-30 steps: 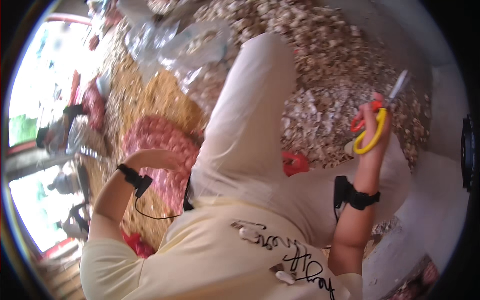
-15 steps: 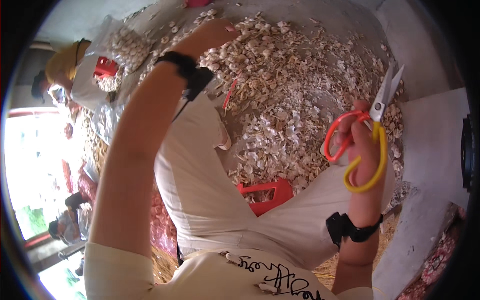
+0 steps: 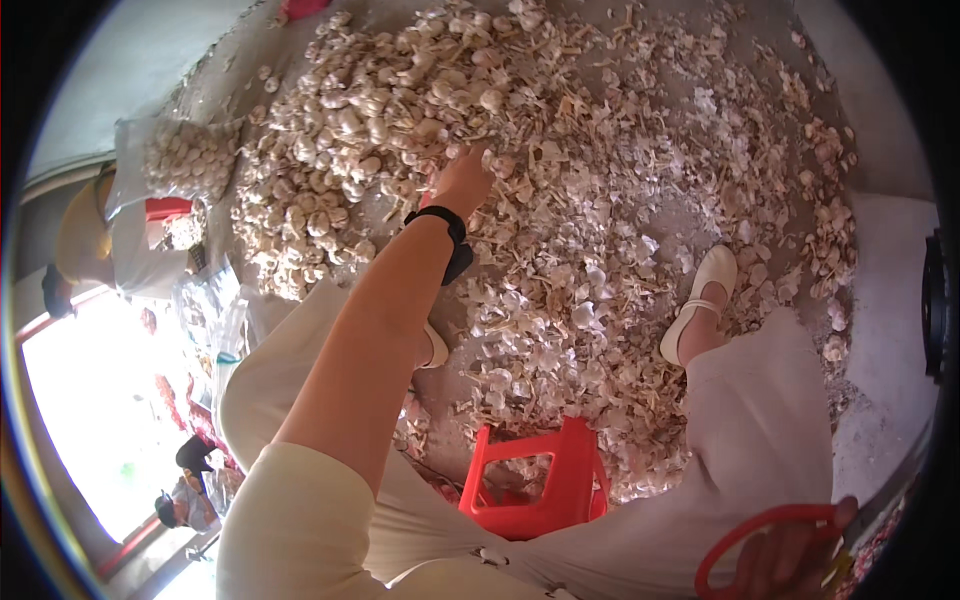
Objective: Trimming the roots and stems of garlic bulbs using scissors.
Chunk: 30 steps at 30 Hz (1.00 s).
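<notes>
My left hand (image 3: 466, 182) reaches down into a heap of whole garlic bulbs (image 3: 345, 120). A pale garlic bulb (image 3: 490, 160) touches or lies beside its fingers. The fingertips are hidden, so their grip does not show. At the lower right, blurred and dim, my right hand (image 3: 785, 562) is closed on a pair of scissors (image 3: 742, 528). Their red handle loop shows, with a bit of the yellow one; the blades are out of sight.
Garlic skins (image 3: 590, 290) and stem bits litter the floor between my shoes (image 3: 712, 275). A red plastic stool (image 3: 545, 480) stands between my legs. Left, a clear bag of garlic (image 3: 190, 160) sits near another person (image 3: 85, 240). A pale wall block (image 3: 890, 290) borders the right.
My view has tilted and shifted. My left hand has come nearer, into the garlic heap. My right hand, raised with the scissors before, has dropped to the lower right edge.
</notes>
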Each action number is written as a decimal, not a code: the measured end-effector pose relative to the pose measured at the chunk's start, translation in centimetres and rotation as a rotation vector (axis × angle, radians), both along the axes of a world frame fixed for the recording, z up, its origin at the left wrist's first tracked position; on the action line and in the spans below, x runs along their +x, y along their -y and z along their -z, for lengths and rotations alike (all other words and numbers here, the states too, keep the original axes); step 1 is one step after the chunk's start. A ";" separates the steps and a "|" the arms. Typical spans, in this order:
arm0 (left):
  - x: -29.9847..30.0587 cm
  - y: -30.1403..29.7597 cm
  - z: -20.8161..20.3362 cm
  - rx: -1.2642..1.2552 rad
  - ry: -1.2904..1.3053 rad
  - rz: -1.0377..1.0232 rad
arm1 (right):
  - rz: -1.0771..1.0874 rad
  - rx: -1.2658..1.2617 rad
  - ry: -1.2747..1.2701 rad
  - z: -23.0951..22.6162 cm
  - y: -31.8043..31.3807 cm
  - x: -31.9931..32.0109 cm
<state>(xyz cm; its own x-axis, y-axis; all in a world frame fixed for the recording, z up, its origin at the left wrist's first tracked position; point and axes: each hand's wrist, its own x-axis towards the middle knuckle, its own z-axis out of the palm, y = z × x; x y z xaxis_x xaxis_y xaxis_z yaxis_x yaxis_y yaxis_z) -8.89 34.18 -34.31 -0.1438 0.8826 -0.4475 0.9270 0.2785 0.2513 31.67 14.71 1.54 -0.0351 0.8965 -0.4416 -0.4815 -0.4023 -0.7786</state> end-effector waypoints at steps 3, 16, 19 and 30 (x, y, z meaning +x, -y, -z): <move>-0.9 -0.2 3.6 0.090 0.058 0.101 | -0.038 0.058 0.056 -0.2 -1.2 -2.3; -2.1 7.3 6.2 0.095 -0.057 0.039 | -0.139 0.031 -0.045 0.4 -1.7 -2.2; 0.5 5.9 2.9 0.060 0.137 -0.287 | -0.292 0.079 -0.049 0.3 -1.4 -1.7; 7.4 9.0 -26.5 -0.209 1.736 -0.283 | -0.206 0.253 0.261 0.5 0.7 -6.6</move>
<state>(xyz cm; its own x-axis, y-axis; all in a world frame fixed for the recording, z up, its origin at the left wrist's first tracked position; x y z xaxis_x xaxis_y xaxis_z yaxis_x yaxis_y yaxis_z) -1.51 25.21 -7.80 0.4500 0.8309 -0.3273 -0.4213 0.5206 0.7426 25.08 14.03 1.02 -0.1413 0.9639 -0.2257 -0.1847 -0.2496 -0.9506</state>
